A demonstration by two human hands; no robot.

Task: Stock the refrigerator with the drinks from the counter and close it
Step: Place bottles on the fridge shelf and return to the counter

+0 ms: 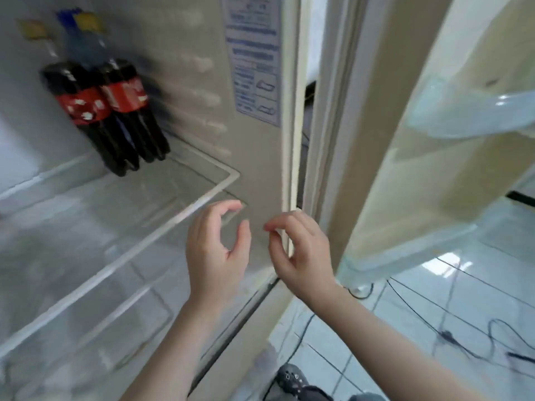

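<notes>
Two cola bottles (pixel 98 111) stand at the rear of the glass shelf (pixel 173 211). The left hand (pixel 215 256) and right hand (pixel 304 253) hover empty, fingers loosely curled, near the open refrigerator door (pixel 405 140).

Motion-blurred bottle caps (pixel 84 21), illegible sticker (pixel 254 59), shoe (pixel 292 380) half off-frame below.
</notes>
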